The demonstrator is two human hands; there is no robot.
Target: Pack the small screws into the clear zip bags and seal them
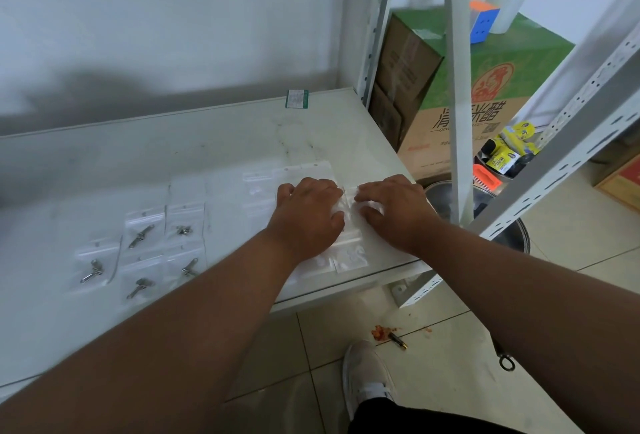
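A pile of empty clear zip bags (348, 225) on the counter (214, 142) is pressed by the left hand (308, 215) and right hand (394, 211), fingers loosely curled.

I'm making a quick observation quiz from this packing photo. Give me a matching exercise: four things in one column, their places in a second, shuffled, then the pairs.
Things:
1. filled screw bags
2. colour cube
3. pen
4. green-edged label

Places:
A. on the floor tiles near the shoe
B. at the shelf's far edge by the wall
C. on top of the green carton
D. on the shelf, left of both hands

Pairs: 1-D, 2-C, 3-A, 4-B
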